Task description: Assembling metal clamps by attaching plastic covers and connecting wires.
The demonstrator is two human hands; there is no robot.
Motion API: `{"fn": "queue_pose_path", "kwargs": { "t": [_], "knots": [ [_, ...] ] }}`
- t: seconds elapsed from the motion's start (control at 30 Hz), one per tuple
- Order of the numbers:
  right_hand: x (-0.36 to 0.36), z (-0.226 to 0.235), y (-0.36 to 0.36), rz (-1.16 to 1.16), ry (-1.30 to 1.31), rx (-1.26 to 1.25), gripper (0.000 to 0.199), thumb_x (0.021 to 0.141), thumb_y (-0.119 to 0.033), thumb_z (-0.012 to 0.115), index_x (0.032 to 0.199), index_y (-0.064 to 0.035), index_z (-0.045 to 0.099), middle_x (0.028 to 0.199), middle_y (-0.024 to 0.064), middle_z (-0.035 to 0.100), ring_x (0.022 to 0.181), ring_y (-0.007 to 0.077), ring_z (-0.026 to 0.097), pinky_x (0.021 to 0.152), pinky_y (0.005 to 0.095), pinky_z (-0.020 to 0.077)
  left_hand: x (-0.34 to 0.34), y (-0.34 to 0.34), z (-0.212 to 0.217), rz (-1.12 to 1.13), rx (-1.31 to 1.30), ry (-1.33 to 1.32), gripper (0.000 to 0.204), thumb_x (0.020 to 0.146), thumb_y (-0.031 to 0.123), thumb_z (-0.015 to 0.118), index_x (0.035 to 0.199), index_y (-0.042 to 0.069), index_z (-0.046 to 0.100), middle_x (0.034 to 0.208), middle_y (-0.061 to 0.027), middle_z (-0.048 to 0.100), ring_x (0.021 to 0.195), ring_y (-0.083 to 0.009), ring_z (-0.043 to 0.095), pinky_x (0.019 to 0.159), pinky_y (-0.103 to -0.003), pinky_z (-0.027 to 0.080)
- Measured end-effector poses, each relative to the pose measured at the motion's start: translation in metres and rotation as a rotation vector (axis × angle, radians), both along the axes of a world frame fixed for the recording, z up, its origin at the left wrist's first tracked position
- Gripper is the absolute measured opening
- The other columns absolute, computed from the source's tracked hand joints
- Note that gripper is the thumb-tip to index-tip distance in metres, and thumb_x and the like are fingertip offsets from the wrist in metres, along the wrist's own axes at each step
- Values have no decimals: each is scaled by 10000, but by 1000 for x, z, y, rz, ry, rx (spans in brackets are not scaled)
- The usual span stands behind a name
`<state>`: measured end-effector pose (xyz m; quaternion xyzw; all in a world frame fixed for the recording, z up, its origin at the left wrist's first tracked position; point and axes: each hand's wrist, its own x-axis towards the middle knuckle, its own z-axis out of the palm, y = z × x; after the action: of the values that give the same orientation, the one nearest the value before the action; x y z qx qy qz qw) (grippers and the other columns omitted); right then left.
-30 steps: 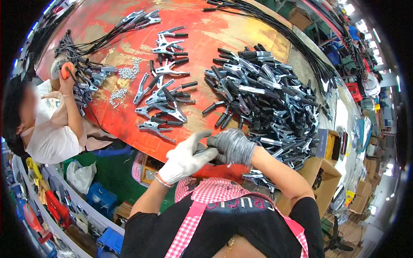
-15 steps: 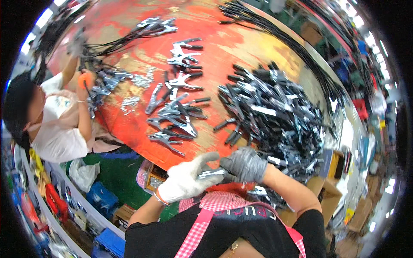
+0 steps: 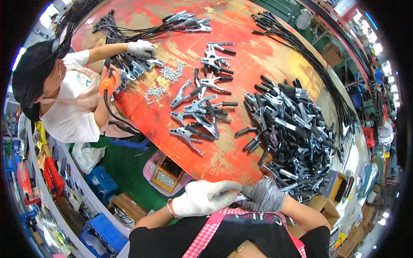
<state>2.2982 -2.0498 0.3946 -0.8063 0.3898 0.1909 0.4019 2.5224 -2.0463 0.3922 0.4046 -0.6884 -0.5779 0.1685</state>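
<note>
My left hand (image 3: 205, 198), in a white glove, and my right hand (image 3: 266, 195), in a grey glove, meet close to my body at the table's near edge. Between them is a spring clamp (image 3: 241, 198); only a bit of its bright metal shows, as fingers cover the rest. Both hands are closed on it. Ahead of my right hand lies a big heap of spring clamps (image 3: 297, 124) with silver jaws and black handles. Further left, a loose column of similar clamps (image 3: 200, 105) lies on the worn red table (image 3: 223, 161).
At the left a co-worker (image 3: 73, 99) holds an orange power tool (image 3: 106, 85), with a gloved hand over more clamps. Small metal screws (image 3: 172, 73) lie nearby. Black cables (image 3: 301, 47) run along the right side. A wooden box of metal parts (image 3: 167, 177) stands below the table edge.
The view has shifted, so the table sits further right. My hands stay together around the clamp, now more hidden. The co-worker's gloved hand has come from the cables to the clamps.
</note>
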Motion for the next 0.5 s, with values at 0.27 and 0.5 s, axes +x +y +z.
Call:
{"fn": "queue_pose_path", "kwargs": {
  "t": [0.27,0.5],
  "knots": [
    [3,1,11,-236,-61,-169,463,821,-465,571,1162,-153,549,520,131,534,515,330,595,483,417,451,-7,-20,1,-100,151,-41,336,865,358,580,1147,174,564,836,-88,676,775,-234,674,668,-311,514],
    [8,27,-24,14,11,-485,373,795,-303,584,1091,-86,517,607,112,601,574,314,628,463,434,459,-26,-37,-2,-83,206,19,465,755,312,724,1072,42,516,862,-70,636,797,-122,606,730,-280,486]
  ]
}}
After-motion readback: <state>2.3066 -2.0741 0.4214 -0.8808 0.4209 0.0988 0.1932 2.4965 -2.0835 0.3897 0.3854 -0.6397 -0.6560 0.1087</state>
